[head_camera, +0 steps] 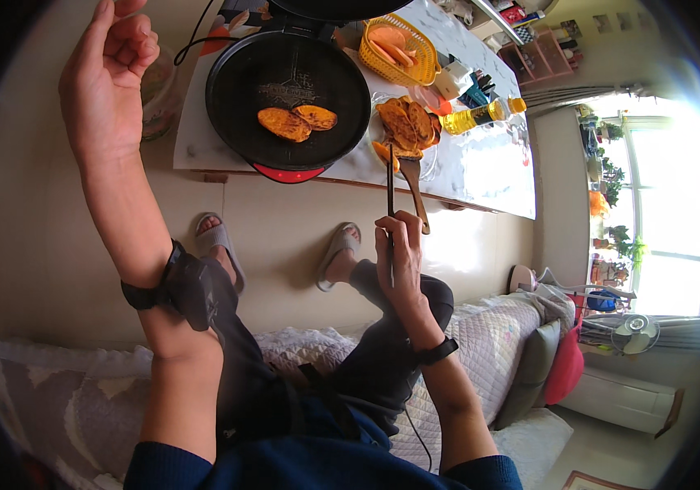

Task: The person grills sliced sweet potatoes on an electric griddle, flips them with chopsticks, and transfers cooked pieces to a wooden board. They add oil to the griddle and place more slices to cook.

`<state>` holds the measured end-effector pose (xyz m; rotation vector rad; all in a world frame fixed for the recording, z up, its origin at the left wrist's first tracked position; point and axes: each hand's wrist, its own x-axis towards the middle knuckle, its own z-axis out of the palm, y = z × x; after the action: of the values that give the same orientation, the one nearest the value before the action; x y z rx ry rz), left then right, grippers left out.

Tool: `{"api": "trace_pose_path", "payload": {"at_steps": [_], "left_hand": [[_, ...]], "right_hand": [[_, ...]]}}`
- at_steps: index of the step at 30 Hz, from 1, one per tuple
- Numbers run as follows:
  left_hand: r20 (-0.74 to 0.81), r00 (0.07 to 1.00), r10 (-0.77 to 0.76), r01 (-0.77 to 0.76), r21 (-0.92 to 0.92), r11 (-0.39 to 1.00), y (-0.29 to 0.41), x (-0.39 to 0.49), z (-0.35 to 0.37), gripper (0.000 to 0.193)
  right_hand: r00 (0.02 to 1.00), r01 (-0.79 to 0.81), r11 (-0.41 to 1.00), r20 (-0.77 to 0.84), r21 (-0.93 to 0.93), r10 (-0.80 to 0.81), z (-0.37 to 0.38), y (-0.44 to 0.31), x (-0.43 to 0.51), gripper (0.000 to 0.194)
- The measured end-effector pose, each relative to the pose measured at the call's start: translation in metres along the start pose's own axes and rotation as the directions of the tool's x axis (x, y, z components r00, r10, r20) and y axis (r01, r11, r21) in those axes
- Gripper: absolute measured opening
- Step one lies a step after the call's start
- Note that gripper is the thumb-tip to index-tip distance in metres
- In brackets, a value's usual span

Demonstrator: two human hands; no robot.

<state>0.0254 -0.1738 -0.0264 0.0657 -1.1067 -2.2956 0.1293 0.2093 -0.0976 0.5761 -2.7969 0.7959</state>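
Note:
My right hand [400, 254] is closed around dark chopsticks [390, 190], whose tips lie at an orange slice [385, 156] on the near-left edge of a clear plate [428, 171]. Browned slices [408, 122] are heaped on that plate, and a wooden spatula [414, 190] rests on its edge with the handle towards me. Two browned slices [285, 124] lie touching on the black round electric griddle [289, 67], which has a red front panel [290, 174]. Raised at the upper left, my left hand [108, 86] holds nothing, its fingers loosely curled.
Behind the plate a yellow plastic basket [399, 52] holds paler orange slices. An oil bottle [478, 116] lies to its right on the marble-patterned table [485, 177]. The griddle's raised lid [341, 7] is at the top. A black cable [194, 46] runs left. A quilted sofa [497, 331] is below.

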Motion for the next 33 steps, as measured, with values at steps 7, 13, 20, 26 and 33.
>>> {"api": "trace_pose_path", "payload": {"at_steps": [7,13,20,26,33], "left_hand": [[0.014,1.0,0.0,0.001,-0.024,1.0,0.002,0.002,-0.007,0.031],[0.012,1.0,0.012,-0.012,-0.018,1.0,0.002,0.003,-0.009,0.032],[0.027,1.0,0.014,-0.013,-0.034,0.999,0.002,0.004,-0.012,0.032],[-0.008,1.0,0.013,-0.013,-0.028,1.0,0.003,0.004,-0.012,0.032],[0.019,1.0,0.014,-0.014,-0.033,0.999,0.003,0.003,-0.01,0.032]], "right_hand": [[0.995,-0.024,0.999,-0.101,-0.032,0.021,0.001,-0.004,-0.002,0.013],[0.995,-0.05,0.998,-0.084,0.026,0.052,-0.009,0.001,0.005,0.016],[0.931,-0.2,0.907,-0.216,0.372,0.294,-0.014,0.025,0.026,0.012],[0.851,-0.373,0.787,-0.157,0.491,0.501,-0.038,0.041,0.029,0.031],[0.861,-0.345,0.726,-0.108,0.595,0.497,-0.025,0.05,0.038,0.031]]}}
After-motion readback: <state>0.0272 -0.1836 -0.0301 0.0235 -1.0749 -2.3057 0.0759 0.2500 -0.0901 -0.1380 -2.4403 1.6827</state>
